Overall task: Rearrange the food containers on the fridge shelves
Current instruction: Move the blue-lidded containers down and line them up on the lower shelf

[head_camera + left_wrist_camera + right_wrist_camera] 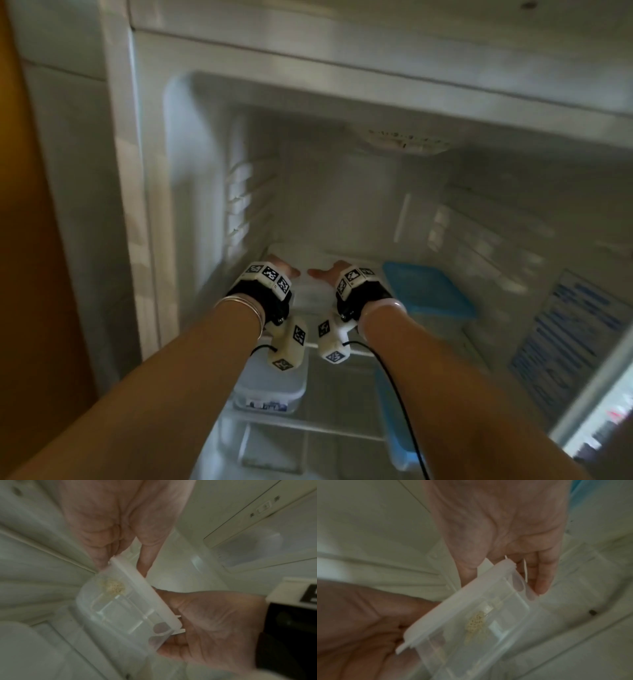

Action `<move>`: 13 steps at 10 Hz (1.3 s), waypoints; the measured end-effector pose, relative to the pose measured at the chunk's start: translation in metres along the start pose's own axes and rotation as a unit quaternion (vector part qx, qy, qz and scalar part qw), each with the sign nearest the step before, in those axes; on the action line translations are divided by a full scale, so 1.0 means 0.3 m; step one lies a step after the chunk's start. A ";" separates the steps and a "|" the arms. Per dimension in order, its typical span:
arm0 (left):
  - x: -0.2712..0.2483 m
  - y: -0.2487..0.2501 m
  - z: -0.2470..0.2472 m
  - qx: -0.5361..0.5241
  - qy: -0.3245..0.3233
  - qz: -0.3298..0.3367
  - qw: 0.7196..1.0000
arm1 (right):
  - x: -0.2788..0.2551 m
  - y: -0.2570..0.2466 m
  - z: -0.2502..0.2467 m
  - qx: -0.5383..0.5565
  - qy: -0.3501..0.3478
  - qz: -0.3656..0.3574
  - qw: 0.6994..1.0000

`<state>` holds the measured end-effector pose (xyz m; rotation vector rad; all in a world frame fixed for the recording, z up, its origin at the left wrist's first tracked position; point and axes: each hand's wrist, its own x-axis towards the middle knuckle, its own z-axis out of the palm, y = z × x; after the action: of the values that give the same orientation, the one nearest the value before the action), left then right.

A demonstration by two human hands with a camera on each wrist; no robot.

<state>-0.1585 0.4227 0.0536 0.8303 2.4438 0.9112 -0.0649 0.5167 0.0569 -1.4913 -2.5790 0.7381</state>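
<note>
Left hand (pixel 109 524) and right hand (pixel 505 524) both gripping opposite ends of clear rectangular plastic container (pixel 120 609) with white lid, inside white fridge (pixel 342 192).

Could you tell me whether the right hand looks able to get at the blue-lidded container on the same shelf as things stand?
Probably not yet: the right hand and left hand both hold the clear container. The blue-lidded container sits just right of it, nothing between.

Both hands (pixel 305 274) inside open fridge (pixel 205 171)
</note>
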 end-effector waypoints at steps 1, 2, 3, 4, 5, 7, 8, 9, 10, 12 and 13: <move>-0.035 -0.029 0.000 -0.024 -0.004 0.008 1.000 | -0.071 0.019 0.021 0.047 0.012 0.010 0.999; -0.127 -0.053 -0.019 -0.018 -0.014 0.039 0.999 | -0.142 0.037 0.060 0.111 0.037 0.024 0.993; -0.168 -0.096 0.001 -0.065 -0.035 0.044 0.996 | -0.213 0.042 0.099 0.168 0.048 0.045 0.984; -0.249 -0.125 0.005 -0.122 -0.047 0.071 0.989 | -0.293 0.040 0.118 0.203 0.078 0.060 0.974; -0.321 -0.135 -0.008 -0.142 -0.053 0.091 0.984 | -0.375 0.039 0.134 0.226 0.129 0.055 0.964; -0.428 -0.127 -0.060 -0.135 -0.055 0.142 0.979 | -0.530 0.033 0.137 0.271 0.182 0.059 0.943; -0.444 -0.138 -0.072 -0.097 -0.044 0.150 0.983 | -0.594 0.029 0.118 0.269 0.202 0.063 0.940; -0.479 -0.163 -0.066 -0.104 -0.053 0.158 0.980 | -0.640 0.035 0.116 0.244 0.216 0.059 0.944; -0.511 -0.193 -0.045 -0.136 -0.054 0.160 0.976 | -0.681 0.047 0.145 0.259 0.212 0.068 0.940; -0.574 -0.246 -0.037 -0.162 -0.062 0.155 0.972 | -0.766 0.092 0.203 0.327 0.194 0.069 0.922; -0.615 -0.275 -0.029 -0.170 -0.072 0.154 0.971 | -0.822 0.109 0.216 0.347 0.193 0.070 0.915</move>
<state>-0.0582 0.2482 0.0319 1.1177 1.9882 1.2881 0.0718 0.3010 0.0280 -1.3944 -1.6718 1.0900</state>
